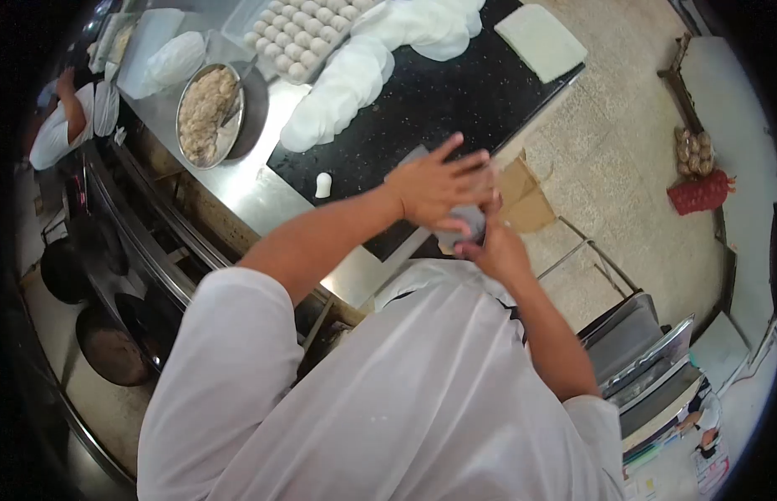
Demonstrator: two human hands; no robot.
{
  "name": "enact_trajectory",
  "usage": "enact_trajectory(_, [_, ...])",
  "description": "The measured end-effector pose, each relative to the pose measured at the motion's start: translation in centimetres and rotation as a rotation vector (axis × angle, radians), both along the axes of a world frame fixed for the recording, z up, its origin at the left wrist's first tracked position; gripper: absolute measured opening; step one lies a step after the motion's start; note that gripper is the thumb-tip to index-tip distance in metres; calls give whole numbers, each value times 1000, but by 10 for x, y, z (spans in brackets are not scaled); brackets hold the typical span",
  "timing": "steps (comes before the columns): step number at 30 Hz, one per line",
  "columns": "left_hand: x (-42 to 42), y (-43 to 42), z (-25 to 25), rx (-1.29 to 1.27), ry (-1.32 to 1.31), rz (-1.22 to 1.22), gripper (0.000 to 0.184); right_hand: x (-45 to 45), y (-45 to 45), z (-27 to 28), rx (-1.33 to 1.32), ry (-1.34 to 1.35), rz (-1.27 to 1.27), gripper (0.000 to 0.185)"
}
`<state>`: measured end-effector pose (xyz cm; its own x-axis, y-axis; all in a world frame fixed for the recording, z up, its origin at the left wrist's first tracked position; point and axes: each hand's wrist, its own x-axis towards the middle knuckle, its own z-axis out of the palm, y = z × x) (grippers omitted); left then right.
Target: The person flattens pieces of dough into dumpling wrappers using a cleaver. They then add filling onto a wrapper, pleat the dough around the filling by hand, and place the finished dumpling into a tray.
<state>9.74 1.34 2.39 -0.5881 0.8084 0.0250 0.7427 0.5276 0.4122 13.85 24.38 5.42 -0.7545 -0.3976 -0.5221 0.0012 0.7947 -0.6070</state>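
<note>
My left hand (439,190) lies palm down with its fingers spread, over a flat grey blade-like thing (466,224) just above the front of the black board (455,100). A grey corner of what may be the same thing shows past the wrist; its kind is unclear. Close against it, my right hand (501,248) has its thumb and fingers bent around the grey thing's near end, partly hidden and blurred. A small white dough piece (323,185) rests on the board to the left. Thin round white wrappers (342,92) overlap in a curved row behind.
A tray of dough balls (301,37) stands at the back, near a metal bowl of pale filling (206,117). A folded white cloth (540,42) lies at the board's far right corner. Woks (113,344) are at left. Another person's arm (71,108) shows far left.
</note>
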Motion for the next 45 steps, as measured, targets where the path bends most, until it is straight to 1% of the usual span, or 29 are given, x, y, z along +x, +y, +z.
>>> enact_trajectory(2, [-32, -4, 11, -139, 110, 83, 72, -46, -10, 17, 112, -108, 98, 64])
enact_trajectory(3, [-45, -9, 6, -144, 128, 82, 72, -65, -15, 22, 106, -90, 95, 64])
enact_trajectory(5, [-69, -24, 1, -84, 189, 197, 71, -95, -30, 31, 116, -41, 188, 63])
enact_trajectory(7, [-68, -27, 5, -81, 213, 184, 70, -83, -30, 27, 50, -50, 155, 68])
enact_trajectory(9, [-43, -22, 0, -73, 158, 180, 69, -48, -18, 1, -9, -89, 147, 73])
enact_trajectory(11, [-2, -1, 8, -60, 79, 141, 69, 6, 16, -34, -141, 231, 217, 86])
enact_trajectory(12, [3, 6, 6, -45, 28, 84, 68, 0, 14, -28, -140, 229, 220, 86])
enact_trajectory(14, [-9, 13, 0, 18, 32, 87, 68, -8, 11, -1, 42, -82, 67, 99])
enact_trajectory(15, [-21, 11, 10, -61, 77, 133, 68, -22, 10, -7, 124, -18, 131, 89])
enact_trajectory(16, [-34, 9, 16, -141, 143, 175, 67, -40, 5, 4, 129, -27, 115, 89])
enact_trajectory(18, [-54, -5, 8, -132, 186, 227, 69, -87, -16, 32, 190, -92, 251, 78])
enact_trajectory(21, [-79, -25, 4, -82, 261, 304, 70, -104, -32, 26, 154, 10, 221, 69])
enact_trajectory(22, [-72, -23, 3, -83, 259, 313, 70, -94, -29, 26, 154, 9, 230, 69])
enact_trajectory(24, [-51, -17, -2, -55, 199, 250, 70, -64, -16, 15, 8, -77, 173, 70])
enact_trajectory(25, [-26, -8, 0, -55, 110, 234, 70, -35, 0, -3, 13, -90, 186, 70])
enact_trajectory(27, [0, 17, 0, -41, 81, 198, 70, 5, 32, -45, -254, 199, 132, 73])
enact_trajectory(28, [-4, 24, 4, -27, 63, 143, 71, -9, 27, -42, -248, 198, 127, 73])
enact_trajectory(30, [-25, 24, 10, -64, 47, 138, 70, -25, 25, -21, 12, 142, 107, 76])
enact_trajectory(31, [-38, 20, 13, -99, 86, 192, 69, -50, 17, -5, 117, 36, 172, 77])
enact_trajectory(34, [-75, -3, 7, -142, 210, 308, 69, -107, -6, 9, 38, 42, 259, 75])
enact_trajectory(35, [-86, -12, -1, -97, 250, 332, 69, -113, -14, 13, 30, 53, 263, 75])
enact_trajectory(37, [-87, -16, 1, -43, 233, 354, 73, -112, -23, 17, 44, -86, 162, 70])
enact_trajectory(38, [-79, -16, -1, -44, 239, 370, 73, -103, -18, 13, 44, -79, 178, 70])
enact_trajectory(40, [-32, -5, -5, -43, 136, 339, 75, -56, 4, -8, -195, -22, 185, 68])
enact_trajectory(41, [-5, 0, -6, -127, 110, 297, 74, -39, 13, -16, -200, -23, 197, 68])
enact_trajectory(42, [6, 11, -1, -8, 81, 277, 73, -23, 25, -24, -195, -123, 158, 69])
enact_trajectory(43, [-2, 20, 0, -26, 78, 272, 74, -22, 26, -23, -185, -222, 111, 69])
enact_trajectory(44, [-10, 28, 0, -38, 71, 261, 76, -30, 28, -28, -174, -226, 104, 69])
enact_trajectory(45, [-22, 28, 2, -26, 55, 256, 76, -45, 23, -14, -41, -130, 125, 69])
